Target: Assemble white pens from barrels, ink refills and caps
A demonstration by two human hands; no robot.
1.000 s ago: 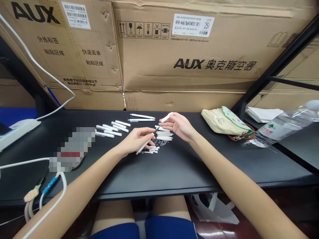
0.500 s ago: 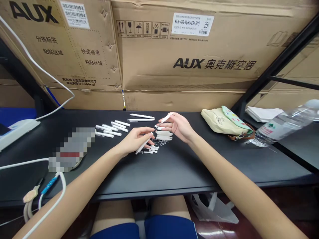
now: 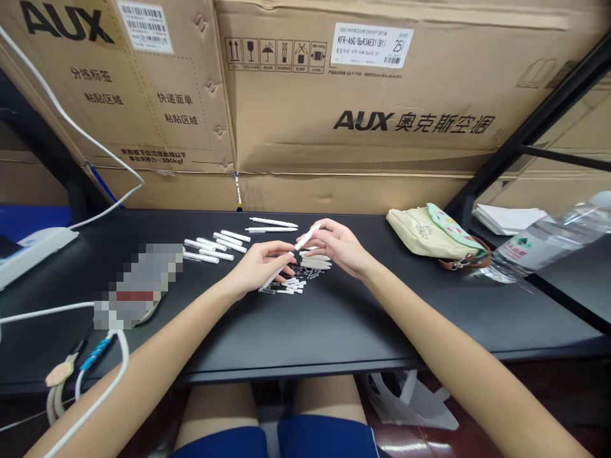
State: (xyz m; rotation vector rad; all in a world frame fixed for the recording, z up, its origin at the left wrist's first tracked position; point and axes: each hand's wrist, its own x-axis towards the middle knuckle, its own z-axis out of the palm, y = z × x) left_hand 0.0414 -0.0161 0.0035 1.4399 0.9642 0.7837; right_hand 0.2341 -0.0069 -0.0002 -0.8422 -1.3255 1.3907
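My left hand [image 3: 264, 264] is closed around a white pen barrel [image 3: 274, 275], which slants up to the right. Between the fingertips of my right hand [image 3: 337, 243] is a white tapered pen tip section [image 3: 307, 237], lined up with the upper end of that barrel. The two parts almost meet; whether they touch I cannot tell. Under my hands lie several more white tapered sections [image 3: 316, 262], small dark springs [image 3: 314, 274] and short white pen pieces [image 3: 292, 287]. To the left rest several white barrels [image 3: 209, 243]. Two whole-looking white pens [image 3: 272, 222] lie behind.
A blurred-out phone-like object [image 3: 143, 283] with white cables lies on the left of the black table [image 3: 305, 343]. At the right are a cream pouch [image 3: 429, 235], a clear water bottle [image 3: 544, 242] and white paper [image 3: 508, 218]. Cardboard boxes [image 3: 296, 146] stand behind; a power strip [image 3: 41, 251] is far left.
My right hand has brought the tapered section down and left towards the barrel. The thin dark refill that showed between the two parts is now covered. My left hand has barely moved.
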